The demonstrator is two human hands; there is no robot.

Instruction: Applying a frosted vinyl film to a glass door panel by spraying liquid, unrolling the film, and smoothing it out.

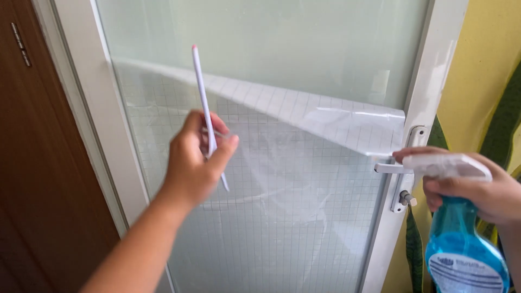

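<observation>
White-framed glass door [87,108] with frosted pane. A gridded film sheet [304,163] covers the pane's lower part, its top edge peeling forward and folded down toward the lever handle [392,168] at the door's right edge. Blue spray bottle [461,244], white nozzle aimed at the film, gripped by the right hand [477,192] near the handle. Left hand [195,160] pinches a thin white pen [206,108] and the film's loose edge mid-pane.
</observation>
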